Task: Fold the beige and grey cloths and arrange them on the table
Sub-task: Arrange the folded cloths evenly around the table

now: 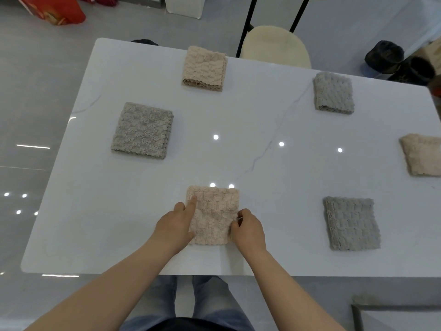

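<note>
Five other folded cloths (142,130) are already spread around the table (262,120) (three grey, two beige). The sixth, the near beige cloth (213,215), sits folded in the middle by the near edge. The left hand (176,223) has its pointer finger stretched flat along the cloth's left edge, pressing down. The right hand (249,229) pinches the right edge with curled fingers. Looks like final squaring-up to me. Next move imo: nudge the edges even, pat it flat, then let go without dragging it.

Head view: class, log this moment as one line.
left hand presses folded beige textured cloth | right hand pinches its right edge | on white marble table
</note>
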Demonstrator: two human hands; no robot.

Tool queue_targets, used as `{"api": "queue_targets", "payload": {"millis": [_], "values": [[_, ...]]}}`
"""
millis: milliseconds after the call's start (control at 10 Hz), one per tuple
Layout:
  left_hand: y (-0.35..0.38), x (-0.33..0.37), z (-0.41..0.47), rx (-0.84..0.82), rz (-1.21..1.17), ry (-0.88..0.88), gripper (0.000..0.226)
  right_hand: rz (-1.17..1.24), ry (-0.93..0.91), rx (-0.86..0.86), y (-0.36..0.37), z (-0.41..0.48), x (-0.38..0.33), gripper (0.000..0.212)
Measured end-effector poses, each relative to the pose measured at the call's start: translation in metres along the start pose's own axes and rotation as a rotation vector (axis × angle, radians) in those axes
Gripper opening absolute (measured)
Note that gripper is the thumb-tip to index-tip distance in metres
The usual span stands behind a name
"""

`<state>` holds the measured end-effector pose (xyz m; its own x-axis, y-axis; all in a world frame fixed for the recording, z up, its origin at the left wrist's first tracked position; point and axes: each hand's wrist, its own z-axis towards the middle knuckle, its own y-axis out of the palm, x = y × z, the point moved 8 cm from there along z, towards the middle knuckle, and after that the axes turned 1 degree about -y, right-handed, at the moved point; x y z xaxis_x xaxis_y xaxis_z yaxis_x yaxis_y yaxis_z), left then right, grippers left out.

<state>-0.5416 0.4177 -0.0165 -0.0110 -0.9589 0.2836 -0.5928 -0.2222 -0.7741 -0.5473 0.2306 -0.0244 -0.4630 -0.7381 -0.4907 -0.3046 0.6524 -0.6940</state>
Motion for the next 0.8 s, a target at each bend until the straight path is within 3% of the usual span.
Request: {"api": "queue_targets", "payload": {"millis": [800], "values": [[0.001,-0.025,-0.009,0.017,-0.039,-0.005,0.088,-0.050,-0.031,-0.016,0.017,-0.006,-0.020,0.008]]}}
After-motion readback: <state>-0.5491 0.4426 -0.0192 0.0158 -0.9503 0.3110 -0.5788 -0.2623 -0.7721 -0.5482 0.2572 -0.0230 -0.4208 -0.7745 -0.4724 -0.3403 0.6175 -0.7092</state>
